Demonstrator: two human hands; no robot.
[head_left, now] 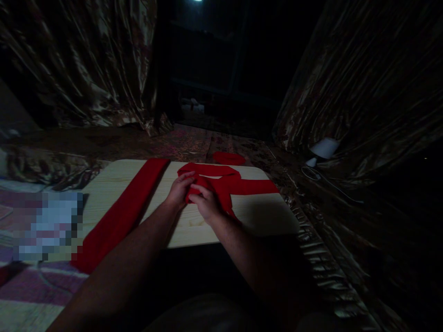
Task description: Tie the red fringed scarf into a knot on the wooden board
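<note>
A bunched, looped piece of red fabric [221,188] lies near the far side of a pale wooden tabletop [194,230]. My left hand [180,188] is closed on the left end of this fabric, with its fingers bent over the edge. Close beside it, my right hand [207,203] grips the same part, thumb and fingers drawn together on the cloth. The fingertips partly hide the spot where the two hands meet. From the bunch, a red band [259,186] runs out to the tabletop's right edge.
Slanting across the tabletop's left side is a long red fabric strip [128,214]. Another red piece [228,158] lies past the far edge. A small white lamp [324,148] with a cord stands at right. Dark curtains [114,64] hang behind; a blurred-out object [51,223] sits at left.
</note>
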